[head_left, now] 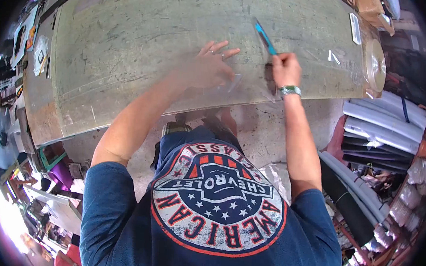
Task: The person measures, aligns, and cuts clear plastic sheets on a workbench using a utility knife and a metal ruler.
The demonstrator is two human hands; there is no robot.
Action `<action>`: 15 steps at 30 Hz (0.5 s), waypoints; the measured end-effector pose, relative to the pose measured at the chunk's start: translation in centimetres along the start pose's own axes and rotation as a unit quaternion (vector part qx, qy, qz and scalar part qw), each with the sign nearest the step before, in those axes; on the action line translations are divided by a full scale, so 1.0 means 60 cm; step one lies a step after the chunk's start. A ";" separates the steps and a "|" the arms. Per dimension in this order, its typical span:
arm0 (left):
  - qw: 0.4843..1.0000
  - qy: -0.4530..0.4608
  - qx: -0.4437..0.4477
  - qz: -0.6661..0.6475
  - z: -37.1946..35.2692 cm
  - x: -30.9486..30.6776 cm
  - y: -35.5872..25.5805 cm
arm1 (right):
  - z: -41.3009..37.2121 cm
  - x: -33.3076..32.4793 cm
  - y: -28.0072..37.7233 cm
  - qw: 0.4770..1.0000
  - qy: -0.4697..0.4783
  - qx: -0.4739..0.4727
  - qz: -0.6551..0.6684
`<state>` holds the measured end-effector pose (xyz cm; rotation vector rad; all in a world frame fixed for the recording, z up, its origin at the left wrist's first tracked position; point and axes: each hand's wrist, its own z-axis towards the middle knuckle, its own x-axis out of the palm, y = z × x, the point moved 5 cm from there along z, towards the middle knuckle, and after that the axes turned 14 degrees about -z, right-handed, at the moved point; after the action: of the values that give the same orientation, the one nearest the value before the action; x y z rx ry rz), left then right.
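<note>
A cutter knife with a blue handle [265, 36] is in my right hand [286, 70], its dark tip pointing away from me over the table. The fingers of that hand are closed round the lower end of the handle. My left hand [212, 67], partly smeared by motion, is over the table near its front edge with its fingers spread apart. Close beside its thumb lies a small clear plastic piece [234, 83]. Both are on the worn, scratched greenish tabletop [156, 27].
On the table's right side are a white strip [355, 28], a small white scrap [333, 57] and a large tape roll [375, 65]. A clear packet [40, 54] lies at the left. Rolled sheets [379, 123] are stacked right of the table; a fan [2, 137] stands left.
</note>
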<state>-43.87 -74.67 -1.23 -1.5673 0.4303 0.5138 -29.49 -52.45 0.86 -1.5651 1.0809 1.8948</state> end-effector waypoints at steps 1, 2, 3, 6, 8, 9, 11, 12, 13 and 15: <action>1.000 -0.005 0.003 -0.003 -0.002 0.000 0.003 | 0.014 -0.020 -0.022 0.999 -0.008 -0.007 0.033; 1.000 -0.015 0.008 -0.007 -0.004 0.000 0.008 | 0.028 -0.035 -0.042 0.998 -0.014 -0.013 0.068; 1.000 -0.022 0.016 -0.012 -0.004 0.002 0.012 | 0.044 -0.065 -0.037 0.997 -0.032 -0.034 0.065; 0.999 -0.028 0.020 -0.025 -0.007 0.005 0.014 | 0.093 -0.126 0.001 0.991 -0.105 -0.080 0.031; 1.000 -0.016 0.005 -0.020 -0.002 0.008 0.010 | 0.127 -0.129 0.022 0.990 -0.119 -0.069 0.027; 1.000 -0.005 -0.009 -0.011 0.002 0.004 0.005 | 0.138 -0.118 0.033 0.992 -0.106 -0.047 0.040; 1.000 0.005 -0.022 -0.004 0.004 0.003 0.002 | 0.157 -0.067 0.024 0.996 -0.029 -0.008 0.082; 1.000 0.004 -0.021 -0.006 0.004 0.003 0.003 | 0.162 -0.043 0.021 0.995 0.009 0.010 0.103; 1.000 0.003 -0.019 -0.010 0.004 0.003 0.005 | 0.163 -0.023 0.019 0.991 0.046 0.012 0.123; 1.000 -0.004 -0.013 -0.007 0.002 0.004 0.006 | 0.149 -0.015 0.005 0.985 0.080 0.029 0.152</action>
<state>-43.89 -74.57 -1.68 -1.5922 0.4086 0.5169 -34.86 -45.40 2.22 -1.6172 1.5063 1.9291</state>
